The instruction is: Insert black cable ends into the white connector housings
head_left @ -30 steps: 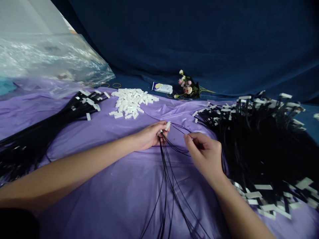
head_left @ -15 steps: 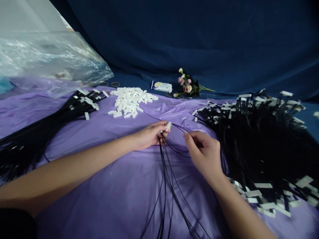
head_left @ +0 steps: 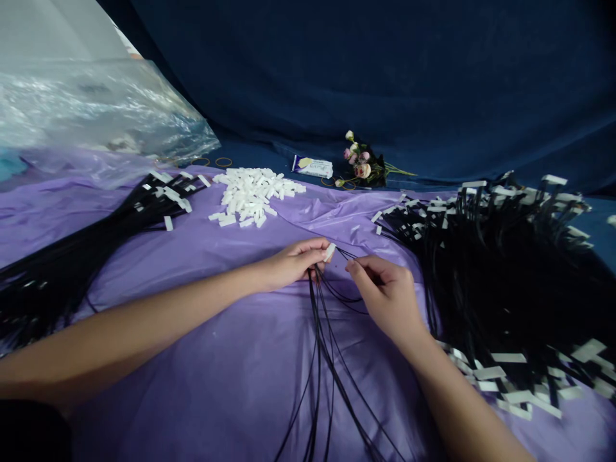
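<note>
Connector (head_left: 330, 252), small, white and oblong, stands at the tips of the left hand (head_left: 294, 264), near mid-view above a purple cover (head_left: 216, 372). It is tilted, upper end leaning right; its surface looks plain and matte, and finer detail is too small to make out. Left fingers: drawn in tight on the connector, thumb on the near side. Right hand (head_left: 387, 292): thumb and forefinger pinched narrow on thin black leads (head_left: 343, 252) that run from the connector's right side. Black wires (head_left: 313, 301) hang below the left hand, smooth and slender, fanning out toward the lower edge; a few loop right, beneath the right hand.

Surroundings: loose heap of white pieces (head_left: 253, 196), similar in form, beyond the left hand. Wire bundle at left (head_left: 106, 237), black, white ends gathered at its far tip. Larger wire stack at right (head_left: 505, 276), white ends at both its far and near sides.

Writing: packet (head_left: 312, 167) behind the heap, white with a dark blue end and pale yellow patch; dark print on it, too small to read. Artificial-looking flowers (head_left: 360, 165), pink and cream, lie just right of the packet.
</note>
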`<state>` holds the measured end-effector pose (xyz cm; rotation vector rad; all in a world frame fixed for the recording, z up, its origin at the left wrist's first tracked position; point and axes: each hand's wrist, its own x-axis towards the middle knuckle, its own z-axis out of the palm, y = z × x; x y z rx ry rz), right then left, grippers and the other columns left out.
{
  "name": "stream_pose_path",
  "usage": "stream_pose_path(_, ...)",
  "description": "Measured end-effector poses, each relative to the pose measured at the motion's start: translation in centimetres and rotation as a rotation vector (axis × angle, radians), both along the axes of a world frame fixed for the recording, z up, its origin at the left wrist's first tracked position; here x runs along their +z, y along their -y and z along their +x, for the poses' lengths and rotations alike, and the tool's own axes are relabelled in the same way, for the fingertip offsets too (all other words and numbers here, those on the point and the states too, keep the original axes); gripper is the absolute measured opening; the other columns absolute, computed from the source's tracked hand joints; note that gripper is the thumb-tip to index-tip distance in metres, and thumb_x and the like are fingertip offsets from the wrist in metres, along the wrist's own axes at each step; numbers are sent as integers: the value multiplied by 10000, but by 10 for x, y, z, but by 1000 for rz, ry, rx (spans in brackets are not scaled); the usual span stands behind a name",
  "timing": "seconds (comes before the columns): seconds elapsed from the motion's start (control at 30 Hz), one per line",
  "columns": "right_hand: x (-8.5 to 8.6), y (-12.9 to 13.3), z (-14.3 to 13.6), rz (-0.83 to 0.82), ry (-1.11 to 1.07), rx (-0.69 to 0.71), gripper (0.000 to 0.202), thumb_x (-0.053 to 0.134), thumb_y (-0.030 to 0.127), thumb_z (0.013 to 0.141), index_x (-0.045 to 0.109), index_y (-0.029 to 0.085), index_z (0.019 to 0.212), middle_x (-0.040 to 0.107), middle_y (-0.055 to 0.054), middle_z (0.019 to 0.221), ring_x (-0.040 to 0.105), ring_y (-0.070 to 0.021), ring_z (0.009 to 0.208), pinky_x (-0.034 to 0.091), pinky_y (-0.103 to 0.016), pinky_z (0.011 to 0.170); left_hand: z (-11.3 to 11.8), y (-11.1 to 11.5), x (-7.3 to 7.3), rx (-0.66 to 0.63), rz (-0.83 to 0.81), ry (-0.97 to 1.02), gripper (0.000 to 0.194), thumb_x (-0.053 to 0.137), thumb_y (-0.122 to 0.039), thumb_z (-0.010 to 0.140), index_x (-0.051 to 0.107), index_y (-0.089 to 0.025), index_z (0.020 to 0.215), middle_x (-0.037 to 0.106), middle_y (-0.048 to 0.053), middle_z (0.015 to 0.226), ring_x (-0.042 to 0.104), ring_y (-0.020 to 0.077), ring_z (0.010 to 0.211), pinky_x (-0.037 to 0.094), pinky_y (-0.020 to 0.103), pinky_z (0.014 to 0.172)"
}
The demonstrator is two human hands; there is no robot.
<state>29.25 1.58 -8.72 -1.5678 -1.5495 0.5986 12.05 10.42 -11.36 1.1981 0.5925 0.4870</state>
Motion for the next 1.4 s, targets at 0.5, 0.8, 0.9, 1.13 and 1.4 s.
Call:
stream_pose_path(0.5,4,-3,-11,-412,-850,-33,267,621,388,766,584,143,667,245,110,413,179,-37,370,249,-190,377,2,3,-1,47,42,-59,227,516,-411,867,531,-185,874,465,-19,688,448,91,613,391,228,580)
stream_pose_path(0.8,-3,-3,-6,-210,-437,22,277,569,390,832,635,142,728,384,58,484,326,-67,431,316,-207,445,1,1,1,3,-26,-3,195,533,-382,855,531,-186,859,439,-24,712,439,93,632,401,241,610)
stream_pose_path(0.9,-1,-1,-6,-100,-212,10,258,543,345,851,649,144,728,506,17,577,427,-89,528,344,-203,496,0,1,1,-11,0,-27,196,533,-379,852,515,-184,839,432,-23,740,429,91,637,394,240,607)
stream_pose_path(1.13,1,0,-6,-55,-94,-8,282,527,340,860,622,145,680,463,18,549,399,-96,520,316,-211,486,0,2,3,-34,94,-47,181,500,-345,863,479,-177,797,409,-20,756,412,91,651,390,235,616)
stream_pose_path(1.4,1,0,-7,-42,-95,-34,253,540,312,846,619,147,671,459,29,535,395,-90,511,305,-210,483,0,3,4,-72,171,-40,174,486,-324,866,486,-177,773,420,-21,725,424,99,655,410,247,638)
